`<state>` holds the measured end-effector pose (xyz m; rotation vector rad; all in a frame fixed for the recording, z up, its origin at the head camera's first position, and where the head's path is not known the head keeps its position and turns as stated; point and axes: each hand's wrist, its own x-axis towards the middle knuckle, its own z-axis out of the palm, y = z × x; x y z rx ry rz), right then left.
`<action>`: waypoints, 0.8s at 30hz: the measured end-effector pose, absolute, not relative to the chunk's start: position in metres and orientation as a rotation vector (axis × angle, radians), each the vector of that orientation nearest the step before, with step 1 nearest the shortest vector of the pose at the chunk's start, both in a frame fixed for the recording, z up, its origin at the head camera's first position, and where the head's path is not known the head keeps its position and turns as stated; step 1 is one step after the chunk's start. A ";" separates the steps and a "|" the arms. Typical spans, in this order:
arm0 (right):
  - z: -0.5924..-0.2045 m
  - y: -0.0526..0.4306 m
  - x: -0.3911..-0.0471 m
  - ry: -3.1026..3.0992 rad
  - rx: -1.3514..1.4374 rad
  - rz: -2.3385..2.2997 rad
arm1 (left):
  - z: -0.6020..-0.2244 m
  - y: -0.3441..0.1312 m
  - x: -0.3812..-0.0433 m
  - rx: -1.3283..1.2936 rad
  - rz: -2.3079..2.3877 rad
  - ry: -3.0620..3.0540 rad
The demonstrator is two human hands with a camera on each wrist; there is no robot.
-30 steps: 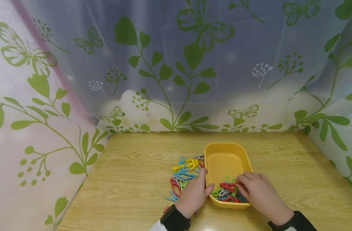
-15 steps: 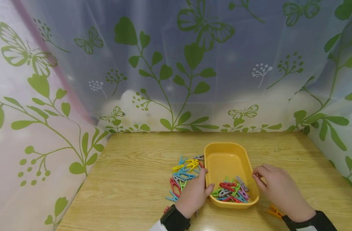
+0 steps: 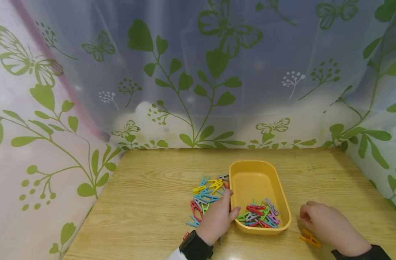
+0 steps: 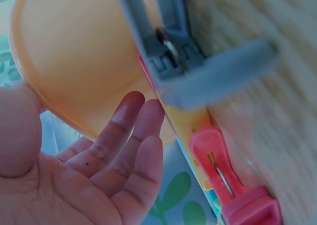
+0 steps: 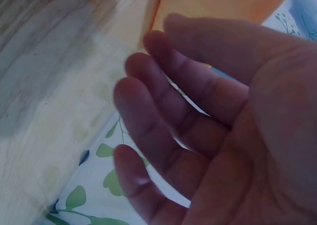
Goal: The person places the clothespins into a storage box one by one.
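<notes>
My left hand (image 3: 216,218) rests at the left side of a yellow plastic bin (image 3: 284,196). Its fingers (image 4: 130,131) are loosely extended along the bin's outer wall in the left wrist view. Several mixed-colour clothespins, among them a red clothespin (image 3: 255,209) and a purple clothespin (image 3: 273,217), lie in the bin's near end. To the right of the bin, my right hand (image 3: 329,225) hovers with relaxed, slightly bent fingers (image 5: 136,103) and holds nothing. Close beside it on the table lies an orange clothespin (image 3: 310,238).
Left of the bin spreads a loose pile with blue clothespins (image 3: 207,197), yellow clothespins (image 3: 216,185) and other colours, partly behind my left hand. A grey clothespin (image 4: 171,61) looms close in the left wrist view. A patterned curtain (image 3: 198,90) encloses the wooden table (image 3: 152,202).
My right hand has left the bin's near end and moved right and toward me, beside the orange clothespin, which is now in full view. The left hand has stayed in place.
</notes>
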<state>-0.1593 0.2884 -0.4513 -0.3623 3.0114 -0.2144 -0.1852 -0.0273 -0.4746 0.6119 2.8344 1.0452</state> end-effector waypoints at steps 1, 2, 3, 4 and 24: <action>-0.453 0.289 -0.159 2.993 -0.344 -0.221 | -0.474 -0.027 -0.185 0.606 1.045 2.833; -0.454 0.288 -0.159 2.978 -0.326 -0.223 | -0.474 -0.028 -0.185 0.602 1.044 2.833; -0.455 0.289 -0.159 2.963 -0.317 -0.226 | -0.474 -0.028 -0.185 0.599 1.040 2.834; -0.456 0.289 -0.159 2.945 -0.302 -0.230 | -0.474 -0.028 -0.185 0.600 1.035 2.838; -0.463 0.291 -0.157 2.852 -0.227 -0.296 | -0.474 -0.028 -0.185 0.637 1.050 2.841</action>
